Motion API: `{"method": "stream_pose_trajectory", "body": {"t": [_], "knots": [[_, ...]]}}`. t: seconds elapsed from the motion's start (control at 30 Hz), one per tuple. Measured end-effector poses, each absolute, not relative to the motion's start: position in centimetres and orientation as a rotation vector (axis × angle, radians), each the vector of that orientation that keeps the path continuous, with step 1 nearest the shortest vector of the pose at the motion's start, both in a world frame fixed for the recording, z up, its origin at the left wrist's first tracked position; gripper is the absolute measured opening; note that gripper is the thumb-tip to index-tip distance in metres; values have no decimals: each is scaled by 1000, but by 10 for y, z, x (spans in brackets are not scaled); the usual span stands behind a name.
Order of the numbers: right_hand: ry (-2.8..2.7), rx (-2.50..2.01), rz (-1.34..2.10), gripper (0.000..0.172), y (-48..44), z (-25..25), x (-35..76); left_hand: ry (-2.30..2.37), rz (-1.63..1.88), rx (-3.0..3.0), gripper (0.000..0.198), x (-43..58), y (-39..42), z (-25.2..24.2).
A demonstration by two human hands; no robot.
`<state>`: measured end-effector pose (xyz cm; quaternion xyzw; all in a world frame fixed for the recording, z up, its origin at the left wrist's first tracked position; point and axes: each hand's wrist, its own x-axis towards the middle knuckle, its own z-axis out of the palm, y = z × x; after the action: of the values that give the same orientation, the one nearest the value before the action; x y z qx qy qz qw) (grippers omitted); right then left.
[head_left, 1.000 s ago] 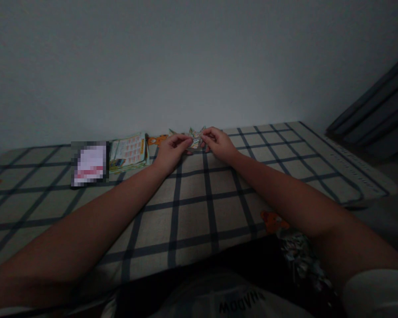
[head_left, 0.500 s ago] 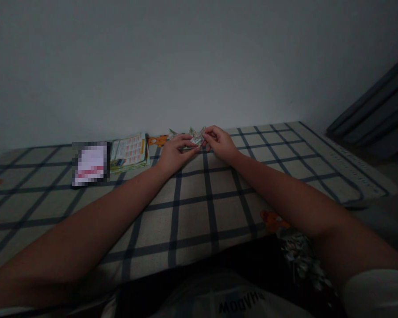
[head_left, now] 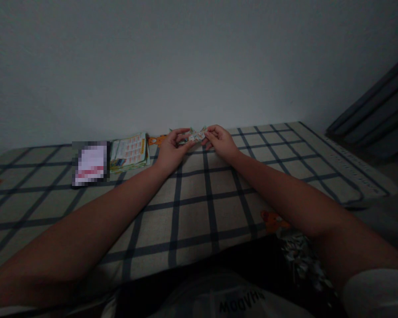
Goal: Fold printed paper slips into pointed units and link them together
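Observation:
A small piece of folded printed paper (head_left: pixel 197 135), pale with green and orange flecks and pointed tips, is between my two hands near the wall side of the table. My left hand (head_left: pixel 172 149) holds its left side, thumb in front and fingers curled behind. On the other side my right hand (head_left: pixel 221 142) pinches the right end between thumb and forefinger. Pointed paper tips rise behind the fingers; whether they belong to the same piece I cannot tell. My fingers hide parts of the paper.
A stack of printed paper sheets (head_left: pixel 129 152) lies left of my hands, beside a dark-edged device with a blurred screen (head_left: pixel 91 163). A checked cloth (head_left: pixel 192 221) covers the table. Many small folded paper pieces (head_left: pixel 301 258) are heaped by my right elbow. A wall (head_left: pixel 199 66) stands behind.
My left hand has shifted slightly left and its fingers have lifted and parted, showing more of the folded paper. My right hand has barely moved and keeps its pinch.

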<state>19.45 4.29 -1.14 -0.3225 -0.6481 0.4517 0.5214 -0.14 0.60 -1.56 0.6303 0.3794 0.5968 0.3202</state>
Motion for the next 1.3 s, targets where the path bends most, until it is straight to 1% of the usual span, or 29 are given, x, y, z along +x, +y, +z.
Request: {"method": "stream_pose_trajectory", "body": {"t": [0.1,0.27,0.4,0.53,0.67,0.73,0.8,0.9,1.1,1.23,1.3], "knots": [[-1518,-789,1114,24,43,-11,193,955,1568,1550,61,0,6,-16],[-1458,-823,1158,20,43,-9,193,938,1530,1506,66,2,7,-16],[-1465,-811,1207,23,37,-4,194,924,1529,1470,71,2,6,-17],[-1567,-845,1256,31,27,1,195,937,1512,1471,75,1,4,-17],[-1478,-898,1309,28,19,7,194,912,1474,1436,84,0,5,-16],[-1429,-912,1360,25,18,10,193,908,1430,1411,79,-1,5,-16],[-1390,-921,1396,22,17,12,193,931,1391,1405,69,-1,5,-15],[-1343,-935,1421,20,16,15,193,973,1396,1405,60,-1,4,-14],[-1302,-939,1466,22,16,18,191,1006,1439,1420,58,2,1,-8],[-1322,-930,1417,19,16,18,189,1017,1442,1439,54,3,1,-6],[-1380,-943,1371,21,17,16,188,1007,1429,1436,57,2,0,-6]]}}
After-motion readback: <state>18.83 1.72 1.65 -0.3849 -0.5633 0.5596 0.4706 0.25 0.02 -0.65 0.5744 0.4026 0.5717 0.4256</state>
